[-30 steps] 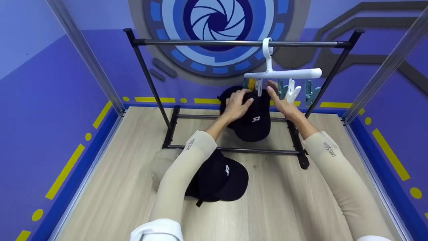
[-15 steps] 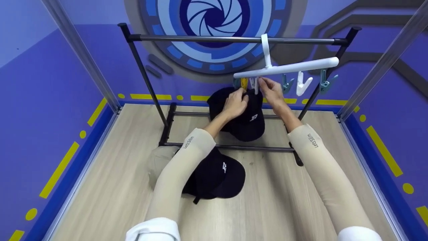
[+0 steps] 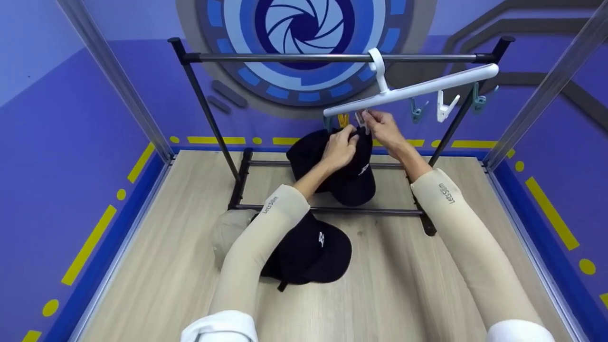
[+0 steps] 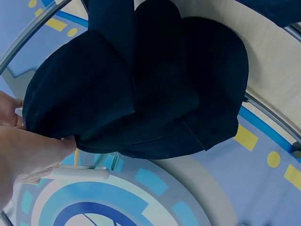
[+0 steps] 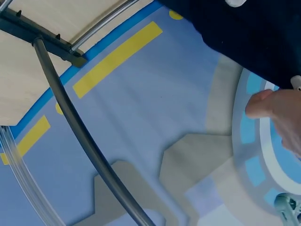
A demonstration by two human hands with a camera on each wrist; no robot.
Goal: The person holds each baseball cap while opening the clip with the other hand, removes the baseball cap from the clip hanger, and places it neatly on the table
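Observation:
A black cap (image 3: 349,178) hangs below a white clip hanger (image 3: 413,89) that is hooked on the rack's top bar (image 3: 285,58). My left hand (image 3: 339,147) grips the cap's upper edge and holds it up against the hanger's left end. My right hand (image 3: 382,129) pinches a pale clip (image 3: 362,118) there, right at the cap's edge. The hanger tilts, left end down. In the left wrist view the cap (image 4: 136,80) fills the frame, with my hand (image 4: 23,155) at its lower left. The right wrist view shows a corner of the cap (image 5: 249,33) and my right hand's fingers (image 5: 277,110).
A second black cap (image 3: 313,254) lies on the wooden floor, with a beige cap (image 3: 228,230) partly hidden under my left forearm. Spare clips (image 3: 446,105) dangle from the hanger's raised right end. The rack's base rails (image 3: 332,209) cross the floor. Blue walls enclose the area.
The right hand went from open beside the cap to pinching a clip. The hanger's left end dropped and its right end rose. The left hand lifted the cap's edge to the clip.

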